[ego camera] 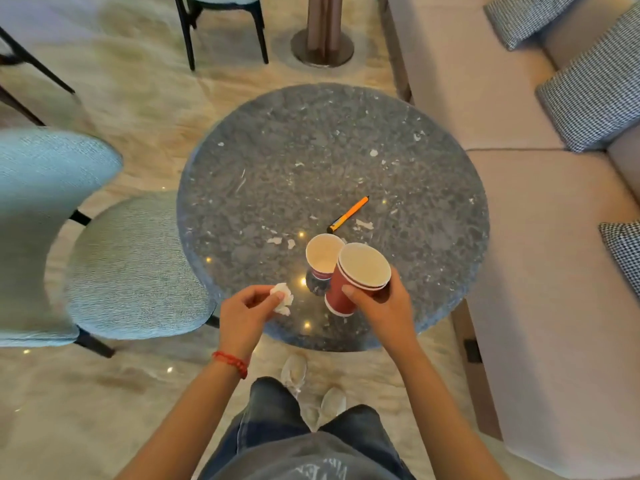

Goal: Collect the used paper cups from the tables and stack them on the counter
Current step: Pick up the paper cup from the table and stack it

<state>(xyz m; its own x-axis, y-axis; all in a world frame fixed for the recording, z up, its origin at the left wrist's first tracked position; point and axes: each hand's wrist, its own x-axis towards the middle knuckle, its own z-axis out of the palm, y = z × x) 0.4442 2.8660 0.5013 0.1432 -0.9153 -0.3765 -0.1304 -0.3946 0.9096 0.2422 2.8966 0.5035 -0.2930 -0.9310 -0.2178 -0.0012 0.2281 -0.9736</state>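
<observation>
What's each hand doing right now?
Left hand: closed on a crumpled tissue.
Right hand: closed around red paper cups, apparently two nested.

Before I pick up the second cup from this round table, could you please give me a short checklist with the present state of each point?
1. Right hand grips the red cup firmly: ok.
2. Held cup looks empty inside: ok; it appears to be two nested cups.
3. Second cup stands upright on the table, beside the held one: ok.
4. Second cup empty: cannot tell for certain.
5. Left hand free to take it: not ok, it holds a crumpled tissue.
6. Orange pen clear of the cups: ok.
</observation>
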